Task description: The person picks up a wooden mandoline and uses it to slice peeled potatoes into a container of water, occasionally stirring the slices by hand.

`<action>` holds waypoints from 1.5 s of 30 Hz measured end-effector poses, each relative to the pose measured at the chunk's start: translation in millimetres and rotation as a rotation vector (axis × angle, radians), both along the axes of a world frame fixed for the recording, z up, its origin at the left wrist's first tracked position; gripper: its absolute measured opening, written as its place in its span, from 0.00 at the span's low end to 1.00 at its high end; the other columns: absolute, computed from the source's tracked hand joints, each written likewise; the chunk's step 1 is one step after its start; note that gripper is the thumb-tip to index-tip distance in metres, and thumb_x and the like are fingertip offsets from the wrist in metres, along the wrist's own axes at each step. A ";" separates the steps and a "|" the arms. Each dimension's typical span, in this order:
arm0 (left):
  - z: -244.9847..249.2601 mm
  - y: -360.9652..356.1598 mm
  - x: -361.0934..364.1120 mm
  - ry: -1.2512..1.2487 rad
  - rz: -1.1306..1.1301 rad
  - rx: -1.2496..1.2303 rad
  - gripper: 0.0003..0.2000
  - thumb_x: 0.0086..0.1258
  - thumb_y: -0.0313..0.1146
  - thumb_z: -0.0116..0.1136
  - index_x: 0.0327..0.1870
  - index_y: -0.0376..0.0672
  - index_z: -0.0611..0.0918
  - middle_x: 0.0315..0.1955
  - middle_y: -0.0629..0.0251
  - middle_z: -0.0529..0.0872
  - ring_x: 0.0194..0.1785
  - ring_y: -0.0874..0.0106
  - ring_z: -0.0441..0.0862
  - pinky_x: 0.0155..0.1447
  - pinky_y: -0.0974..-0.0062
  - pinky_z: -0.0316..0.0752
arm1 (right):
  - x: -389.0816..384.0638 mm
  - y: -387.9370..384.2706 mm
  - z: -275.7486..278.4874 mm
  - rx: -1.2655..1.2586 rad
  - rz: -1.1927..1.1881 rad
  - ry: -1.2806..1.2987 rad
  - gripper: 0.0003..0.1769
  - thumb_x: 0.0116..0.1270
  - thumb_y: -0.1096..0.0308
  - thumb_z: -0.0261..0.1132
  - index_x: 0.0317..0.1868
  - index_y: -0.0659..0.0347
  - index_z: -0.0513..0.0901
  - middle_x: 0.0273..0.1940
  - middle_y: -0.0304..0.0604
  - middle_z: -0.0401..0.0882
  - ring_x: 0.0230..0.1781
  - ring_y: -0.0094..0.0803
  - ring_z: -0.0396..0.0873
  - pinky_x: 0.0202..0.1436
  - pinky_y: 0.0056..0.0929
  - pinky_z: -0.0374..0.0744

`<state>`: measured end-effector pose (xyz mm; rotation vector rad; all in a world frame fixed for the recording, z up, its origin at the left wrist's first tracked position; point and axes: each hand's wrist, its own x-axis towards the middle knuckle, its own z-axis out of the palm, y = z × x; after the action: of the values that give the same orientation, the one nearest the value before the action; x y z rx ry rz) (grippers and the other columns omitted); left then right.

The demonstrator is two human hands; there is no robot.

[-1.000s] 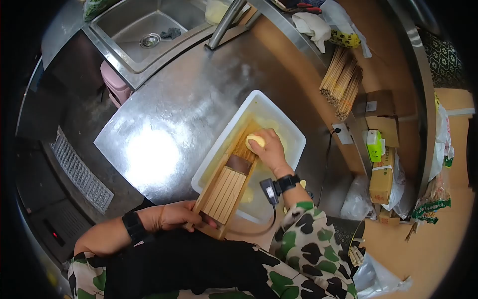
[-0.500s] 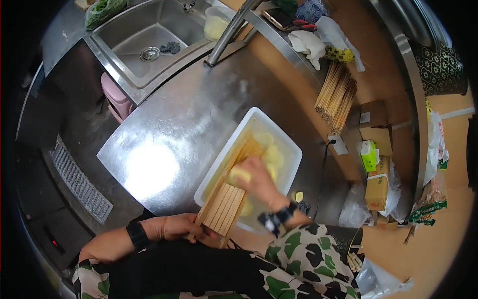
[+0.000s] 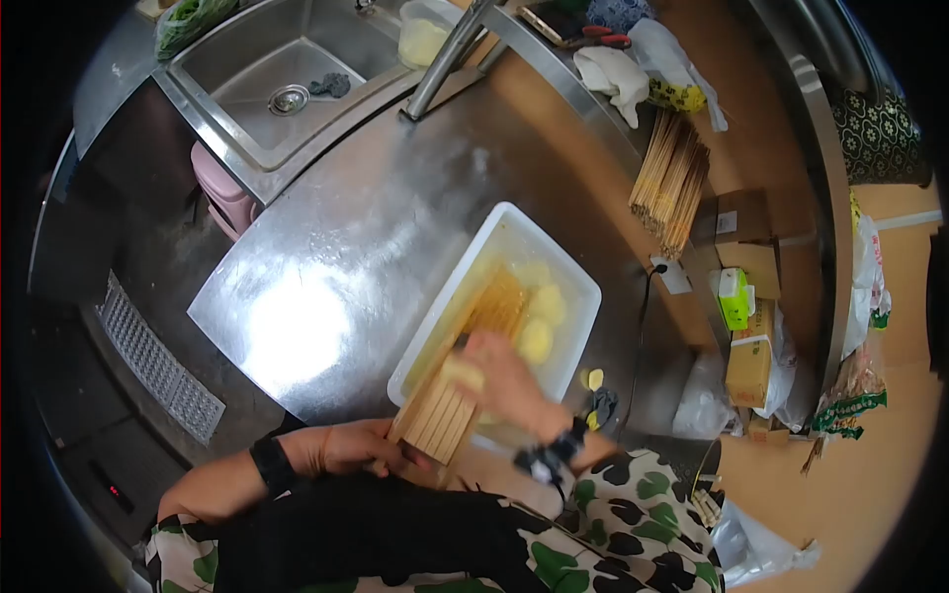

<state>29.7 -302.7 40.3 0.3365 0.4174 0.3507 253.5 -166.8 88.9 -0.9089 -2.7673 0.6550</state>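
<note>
My left hand (image 3: 368, 450) is closed round the near end of a wooden mandoline slicer (image 3: 433, 425). The slicer, with grooves along its face, slants into a white plastic tub (image 3: 580, 361). On its face my right hand (image 3: 507, 387) grips a peeled potato (image 3: 462, 374), slightly blurred and partly covered by the fingers. A dark strip, probably the blade, shows just beyond the fingers. Inside the tub, several peeled potatoes (image 3: 537, 339) lie in cloudy liquid to the right of the slicer.
Under the tub is a steel table (image 3: 366, 217), with potato scraps (image 3: 593, 380) to the tub's right. Bundled wooden skewers (image 3: 670, 183) and a white cloth (image 3: 611, 81) are at the upper right. A steel sink (image 3: 232, 74) stands upper left, beside a metal post (image 3: 450, 59).
My right hand has slid the potato down the slicer towards me, uncovering more of its far part. My left hand keeps its hold on the near end. The view has shifted slightly.
</note>
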 end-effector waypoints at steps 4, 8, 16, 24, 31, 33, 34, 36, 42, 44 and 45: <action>7.1 2.1 -1.9 0.028 -0.029 0.028 0.26 0.62 0.23 0.53 0.64 0.39 0.69 0.51 0.69 0.80 0.47 0.87 0.76 0.36 0.94 0.71 | 15.7 72.9 -18.8 -0.097 -0.350 -0.089 0.13 0.60 0.62 0.67 0.43 0.58 0.81 0.45 0.48 0.70 0.48 0.47 0.70 0.54 0.39 0.72; 3.1 4.0 0.2 -0.029 -0.023 0.017 0.26 0.62 0.23 0.53 0.65 0.40 0.68 0.51 0.69 0.80 0.48 0.87 0.75 0.36 0.95 0.72 | 3.0 14.0 4.9 -0.084 -0.121 -0.031 0.14 0.57 0.65 0.68 0.43 0.57 0.81 0.43 0.47 0.71 0.47 0.46 0.71 0.54 0.39 0.72; 12.6 5.1 -1.9 0.017 -0.023 0.002 0.25 0.62 0.22 0.53 0.64 0.39 0.68 0.52 0.68 0.79 0.48 0.88 0.75 0.36 0.95 0.72 | 16.2 72.6 -31.2 0.029 -0.313 -0.081 0.13 0.56 0.68 0.67 0.43 0.58 0.82 0.44 0.49 0.74 0.52 0.50 0.70 0.57 0.41 0.70; -1.4 0.4 3.4 -0.027 0.004 0.000 0.27 0.63 0.23 0.54 0.65 0.37 0.66 0.52 0.65 0.81 0.53 0.84 0.76 0.37 0.94 0.73 | 7.6 30.1 -14.5 -0.093 -0.124 0.001 0.14 0.55 0.64 0.69 0.39 0.58 0.78 0.47 0.49 0.73 0.51 0.49 0.69 0.56 0.41 0.70; 11.0 1.2 2.0 -0.002 0.023 0.025 0.26 0.63 0.23 0.54 0.65 0.37 0.67 0.51 0.65 0.81 0.51 0.84 0.76 0.37 0.94 0.72 | 7.8 16.1 -1.8 -0.140 -0.017 0.046 0.14 0.56 0.62 0.69 0.38 0.61 0.78 0.45 0.50 0.72 0.50 0.49 0.68 0.53 0.40 0.70; 9.0 2.1 2.3 0.011 0.006 0.012 0.26 0.64 0.23 0.54 0.65 0.37 0.66 0.51 0.65 0.81 0.51 0.85 0.76 0.37 0.94 0.72 | -3.2 -2.8 7.5 -0.141 0.040 0.024 0.13 0.57 0.63 0.68 0.38 0.61 0.79 0.45 0.50 0.72 0.51 0.48 0.68 0.53 0.41 0.70; 7.0 1.6 2.5 0.003 0.005 0.011 0.26 0.64 0.22 0.53 0.65 0.37 0.66 0.51 0.65 0.81 0.51 0.85 0.76 0.37 0.94 0.72 | -3.2 -9.0 9.3 -0.134 0.063 0.016 0.12 0.57 0.64 0.68 0.38 0.61 0.79 0.45 0.50 0.72 0.51 0.48 0.68 0.53 0.41 0.70; 3.0 1.4 2.6 -0.008 0.022 0.025 0.26 0.64 0.22 0.53 0.66 0.37 0.65 0.51 0.65 0.81 0.51 0.85 0.76 0.37 0.95 0.72 | 17.5 44.0 -32.1 -0.119 -0.168 0.026 0.11 0.57 0.65 0.68 0.38 0.61 0.79 0.44 0.49 0.72 0.52 0.48 0.67 0.54 0.41 0.70; 8.3 -1.2 1.0 -0.008 0.012 0.012 0.27 0.64 0.21 0.53 0.66 0.38 0.64 0.51 0.63 0.81 0.52 0.84 0.76 0.36 0.95 0.73 | 9.0 24.0 -11.3 -0.128 -0.095 0.049 0.13 0.56 0.66 0.69 0.41 0.59 0.80 0.45 0.47 0.72 0.52 0.48 0.67 0.57 0.41 0.69; 5.9 -2.6 3.9 -0.003 0.005 0.006 0.28 0.64 0.21 0.52 0.67 0.38 0.63 0.52 0.63 0.80 0.52 0.84 0.76 0.36 0.95 0.73 | -1.8 -15.2 9.3 -0.141 0.083 0.032 0.14 0.56 0.66 0.70 0.41 0.58 0.79 0.45 0.47 0.72 0.51 0.47 0.68 0.57 0.41 0.69; 5.8 -2.1 5.6 0.001 -0.004 0.006 0.28 0.64 0.21 0.52 0.67 0.38 0.63 0.52 0.63 0.80 0.53 0.84 0.76 0.36 0.95 0.73 | -1.6 -24.9 13.1 -0.145 0.165 0.027 0.14 0.56 0.66 0.70 0.41 0.58 0.79 0.45 0.46 0.72 0.51 0.47 0.68 0.57 0.41 0.69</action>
<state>35.3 -304.7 46.1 0.3432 0.4167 0.3477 251.9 -191.8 102.0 -0.6947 -2.8218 0.8983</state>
